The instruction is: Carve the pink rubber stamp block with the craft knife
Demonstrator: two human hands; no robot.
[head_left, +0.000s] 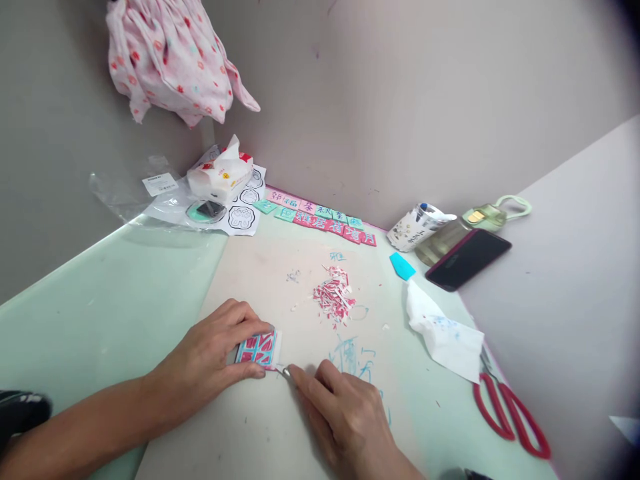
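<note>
A small block with a carved red, white and blue face [259, 348] lies on the beige board [240, 280]. My left hand [220, 350] grips the block's left side between thumb and fingers. My right hand [345, 413] is closed around a slim carving tool [285, 371], whose metal tip meets the block's lower right corner. Most of the tool's handle is hidden in my fingers. Beyond the hands, a pile of pink and white shavings [334, 297] rests on the board, with blue marker strokes nearby.
Rows of pink and green lettered tiles [320, 215] line the back edge. A tissue pack [223, 177] stands back left. At the right are a cup [413, 228], a bottle [445, 235], a phone [469, 259], a blue piece [402, 266], a crumpled tissue [445, 333] and red scissors [515, 417].
</note>
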